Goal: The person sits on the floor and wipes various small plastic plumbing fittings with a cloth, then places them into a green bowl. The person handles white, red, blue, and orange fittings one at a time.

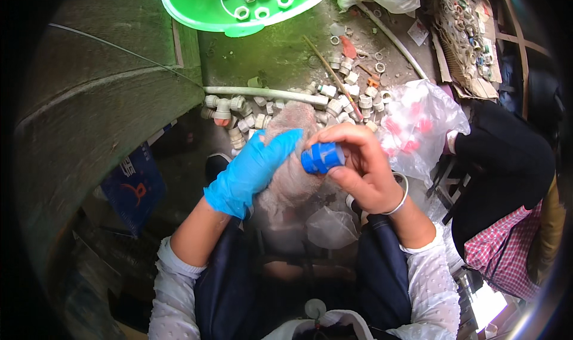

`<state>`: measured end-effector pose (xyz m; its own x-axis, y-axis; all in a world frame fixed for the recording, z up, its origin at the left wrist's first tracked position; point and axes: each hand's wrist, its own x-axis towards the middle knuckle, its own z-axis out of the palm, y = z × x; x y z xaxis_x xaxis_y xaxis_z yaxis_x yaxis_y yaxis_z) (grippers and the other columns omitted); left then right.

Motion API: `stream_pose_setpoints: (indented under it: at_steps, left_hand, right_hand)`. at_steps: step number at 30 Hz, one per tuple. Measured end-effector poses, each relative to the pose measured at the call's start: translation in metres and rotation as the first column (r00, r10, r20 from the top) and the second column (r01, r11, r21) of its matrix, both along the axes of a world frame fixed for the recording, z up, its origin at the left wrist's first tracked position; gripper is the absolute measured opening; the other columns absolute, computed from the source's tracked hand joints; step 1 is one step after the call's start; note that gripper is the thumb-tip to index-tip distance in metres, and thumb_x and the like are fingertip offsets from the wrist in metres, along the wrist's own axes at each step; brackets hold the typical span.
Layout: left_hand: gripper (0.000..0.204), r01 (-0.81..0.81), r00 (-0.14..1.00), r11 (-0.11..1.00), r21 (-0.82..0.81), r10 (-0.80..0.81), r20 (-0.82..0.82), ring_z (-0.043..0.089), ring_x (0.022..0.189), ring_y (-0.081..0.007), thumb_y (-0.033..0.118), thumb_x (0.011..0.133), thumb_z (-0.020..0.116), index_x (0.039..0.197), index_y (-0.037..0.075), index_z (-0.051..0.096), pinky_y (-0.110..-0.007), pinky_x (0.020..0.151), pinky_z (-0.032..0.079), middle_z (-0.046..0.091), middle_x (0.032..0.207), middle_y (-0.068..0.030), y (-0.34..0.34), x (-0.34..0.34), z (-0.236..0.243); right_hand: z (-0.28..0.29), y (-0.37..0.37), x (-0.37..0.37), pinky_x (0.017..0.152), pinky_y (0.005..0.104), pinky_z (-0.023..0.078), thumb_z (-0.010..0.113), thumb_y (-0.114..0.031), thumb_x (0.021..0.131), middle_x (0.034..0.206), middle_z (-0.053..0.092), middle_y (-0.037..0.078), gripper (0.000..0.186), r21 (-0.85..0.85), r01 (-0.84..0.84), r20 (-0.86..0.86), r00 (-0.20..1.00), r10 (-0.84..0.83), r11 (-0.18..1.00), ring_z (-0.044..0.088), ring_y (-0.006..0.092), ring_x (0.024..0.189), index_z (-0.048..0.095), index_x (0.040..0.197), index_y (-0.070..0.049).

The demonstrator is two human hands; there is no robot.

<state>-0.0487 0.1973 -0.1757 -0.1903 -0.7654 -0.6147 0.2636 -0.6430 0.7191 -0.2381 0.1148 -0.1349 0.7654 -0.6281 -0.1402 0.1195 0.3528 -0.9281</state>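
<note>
My right hand, bare with a white bangle at the wrist, grips a blue plastic pipe fitting between thumb and fingers. Threads show on the fitting's left end, and its other end faces up to the right. My left hand, in a light blue glove, is closed on a worn greyish-pink cloth that hangs down between my knees. The fitting is close to the right side of the cloth; whether they touch I cannot tell. The left fingertips are hidden behind the cloth.
Ahead lies a pile of white pipe fittings, with a white pipe and a thin stick. A green basin holds nuts. Right are a clear bag and a seated person; a wooden panel stands left.
</note>
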Motion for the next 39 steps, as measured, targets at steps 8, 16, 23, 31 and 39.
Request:
stream_pose_setpoints:
  at_steps: [8,16,23,31,39]
  left_hand:
    - [0.047,-0.4,0.755,0.78,0.481,0.578,-0.31,0.055,0.104,-0.0231,0.027,0.09,0.05,0.13,0.004,0.04,-0.034,0.09,0.044,0.052,0.119,-0.013,-0.017,0.001,0.037]
    - [0.043,0.312,0.718,0.85,-0.425,0.082,0.691,0.06,0.088,-0.024,0.023,0.077,0.067,0.112,0.004,0.053,-0.031,0.076,0.048,0.059,0.101,-0.0107,-0.02,-0.009,0.047]
    - [0.043,0.451,0.559,0.731,-0.513,0.217,0.8,0.058,0.069,-0.031,0.02,0.06,0.074,0.097,0.008,0.055,-0.037,0.061,0.048,0.058,0.087,-0.011,-0.019,-0.004,0.033]
    - [0.023,-0.401,0.909,0.914,-0.064,0.405,0.097,0.053,0.075,-0.0079,0.015,0.085,0.059,0.104,0.001,0.057,-0.024,0.066,0.046,0.059,0.086,-0.0032,-0.002,-0.014,0.04]
    - [0.034,-0.093,0.926,0.959,-0.267,0.182,0.331,0.057,0.087,-0.0117,0.009,0.081,0.064,0.112,-0.001,0.052,-0.027,0.076,0.047,0.061,0.096,-0.0067,-0.004,-0.015,0.042]
  right_hand:
    - [-0.005,-0.007,-0.002,0.086,0.0295,0.044,0.05,-0.005,0.09,0.117,0.042,0.01,0.038,0.274,-0.01,0.064,0.998,-0.008,0.962,0.049,0.0156,0.105,0.036,0.125,-0.002]
    - [0.003,0.004,0.013,0.08,0.0245,0.042,0.051,-0.007,0.09,0.104,0.05,0.005,0.03,0.242,0.252,-0.109,0.967,-0.232,0.937,0.05,0.01,0.096,0.044,0.118,0.0]
    - [0.001,-0.008,0.008,0.065,0.0227,0.044,0.048,-0.03,0.093,0.086,0.053,0.002,0.035,0.6,0.237,-0.283,0.956,-0.074,0.764,0.053,0.0084,0.072,0.048,0.112,0.0]
    - [0.01,-0.015,0.012,0.082,0.025,0.043,0.053,-0.015,0.089,0.108,0.052,0.006,0.033,0.045,0.073,-0.204,0.977,-0.062,0.996,0.052,0.0114,0.094,0.049,0.119,-0.001]
    - [0.011,-0.013,0.007,0.092,0.0307,0.039,0.056,-0.006,0.085,0.124,0.047,0.012,0.046,-0.202,0.076,-0.139,0.985,-0.105,0.976,0.048,0.0173,0.11,0.042,0.129,-0.001]
